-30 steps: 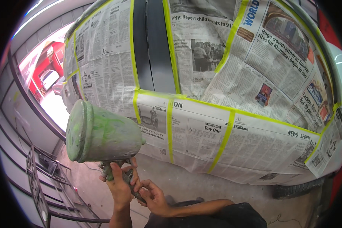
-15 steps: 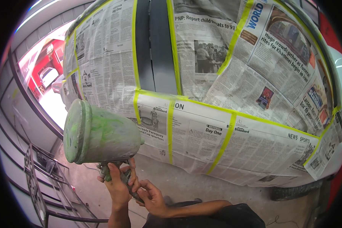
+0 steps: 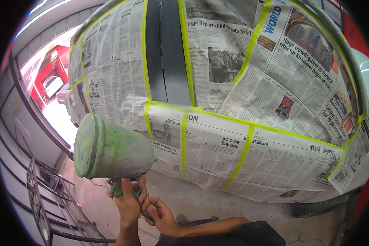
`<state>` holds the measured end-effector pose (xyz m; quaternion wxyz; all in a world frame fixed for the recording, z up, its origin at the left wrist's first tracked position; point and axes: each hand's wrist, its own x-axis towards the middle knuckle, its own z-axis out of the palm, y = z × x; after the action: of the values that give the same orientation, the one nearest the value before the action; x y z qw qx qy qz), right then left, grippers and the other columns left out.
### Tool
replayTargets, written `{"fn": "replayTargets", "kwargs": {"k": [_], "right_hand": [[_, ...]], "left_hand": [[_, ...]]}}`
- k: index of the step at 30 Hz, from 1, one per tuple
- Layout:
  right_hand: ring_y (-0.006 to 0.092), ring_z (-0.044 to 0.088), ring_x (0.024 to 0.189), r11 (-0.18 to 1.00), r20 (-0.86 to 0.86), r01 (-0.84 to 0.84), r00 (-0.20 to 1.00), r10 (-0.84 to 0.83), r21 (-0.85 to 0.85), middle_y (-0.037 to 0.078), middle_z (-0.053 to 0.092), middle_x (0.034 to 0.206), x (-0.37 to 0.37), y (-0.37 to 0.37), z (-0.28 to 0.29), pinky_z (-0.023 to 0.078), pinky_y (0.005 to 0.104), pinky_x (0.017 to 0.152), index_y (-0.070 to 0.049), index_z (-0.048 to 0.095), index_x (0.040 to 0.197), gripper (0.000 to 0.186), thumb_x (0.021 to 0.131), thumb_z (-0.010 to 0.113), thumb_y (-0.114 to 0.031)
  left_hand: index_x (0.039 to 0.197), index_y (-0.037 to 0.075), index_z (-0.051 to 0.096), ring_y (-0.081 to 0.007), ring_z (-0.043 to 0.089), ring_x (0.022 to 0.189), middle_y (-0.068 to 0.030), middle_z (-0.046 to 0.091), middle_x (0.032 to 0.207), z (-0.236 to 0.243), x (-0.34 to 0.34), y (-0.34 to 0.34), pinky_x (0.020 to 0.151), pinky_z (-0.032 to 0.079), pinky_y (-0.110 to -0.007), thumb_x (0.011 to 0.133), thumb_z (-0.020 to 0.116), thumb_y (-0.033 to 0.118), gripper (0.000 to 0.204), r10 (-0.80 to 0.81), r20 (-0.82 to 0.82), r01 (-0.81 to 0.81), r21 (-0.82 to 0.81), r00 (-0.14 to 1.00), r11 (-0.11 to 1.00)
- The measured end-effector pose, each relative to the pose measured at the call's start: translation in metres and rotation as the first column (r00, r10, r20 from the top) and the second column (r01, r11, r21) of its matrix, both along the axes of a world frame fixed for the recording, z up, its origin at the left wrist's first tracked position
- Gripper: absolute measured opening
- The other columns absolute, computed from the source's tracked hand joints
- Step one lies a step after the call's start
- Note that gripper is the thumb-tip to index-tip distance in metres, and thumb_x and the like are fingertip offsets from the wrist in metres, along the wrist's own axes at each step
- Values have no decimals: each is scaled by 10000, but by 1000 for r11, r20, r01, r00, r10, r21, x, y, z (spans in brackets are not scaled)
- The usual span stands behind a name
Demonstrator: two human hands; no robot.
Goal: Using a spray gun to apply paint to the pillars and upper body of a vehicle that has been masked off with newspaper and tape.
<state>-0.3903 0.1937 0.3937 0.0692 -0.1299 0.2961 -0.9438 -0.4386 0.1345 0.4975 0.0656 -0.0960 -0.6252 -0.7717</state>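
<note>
The left hand (image 3: 129, 207) is wrapped round the body and upper handle of a spray gun (image 3: 117, 188), thumb and fingers folded about it; the right hand (image 3: 165, 219) closes its fingers on the lower end of the same handle, just beside the left; the gun hangs left of centre, in front of the car (image 3: 361, 174), and its big paint-smeared cup (image 3: 123, 149) leans on its side above the hands, blocking the view of the lower left car side behind it and of part of the gun; whether the trigger is pressed, I cannot tell. Newspaper sheets (image 3: 217, 153) cover most of the car, edged and joined by yellow-green tape (image 3: 238, 158); between two taped edges a dark grey strip (image 3: 176, 61) lies bare, a narrow seam running down it; a tyre (image 3: 320, 208) shows under the papered edge at the lower right. At the left a black metal frame (image 3: 39, 201) stands near the left forearm, on the side away from the car; beyond it a bright opening shows a white vehicle (image 3: 52, 85) before red surroundings; a concrete floor (image 3: 192, 197) runs between the person and the car, and a thin cord (image 3: 305, 238) lies at the lower right.
</note>
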Motion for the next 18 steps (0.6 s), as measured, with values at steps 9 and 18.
{"fn": "replayTargets", "kwargs": {"k": [9, 18], "right_hand": [[59, 358, 602, 993, -45, -112, 993, 111, -33, -6, 406, 796, 0, 4, -3, 292, 209, 530, -85, 434, 1082, 121, 1026, 384, -180], [45, 378, 613, 994, -85, -85, 993, 79, -72, 1, 448, 958, -1, 6, -6, 318, 192, 525, -70, 435, 1056, 96, 1011, 428, -155]], "left_hand": [[1079, -14, 432, -69, 340, 408, -104, 507, 808, -2, 0, -3, 290, 292, -203, 1000, 381, 439, 462, -14, -1, 14, -10, 1000, 1000], [1095, -56, 425, -60, 342, 422, -150, 544, 887, 2, 1, 4, 286, 299, -190, 1002, 360, 448, 517, -13, -31, 12, -26, 999, 1000]]}}
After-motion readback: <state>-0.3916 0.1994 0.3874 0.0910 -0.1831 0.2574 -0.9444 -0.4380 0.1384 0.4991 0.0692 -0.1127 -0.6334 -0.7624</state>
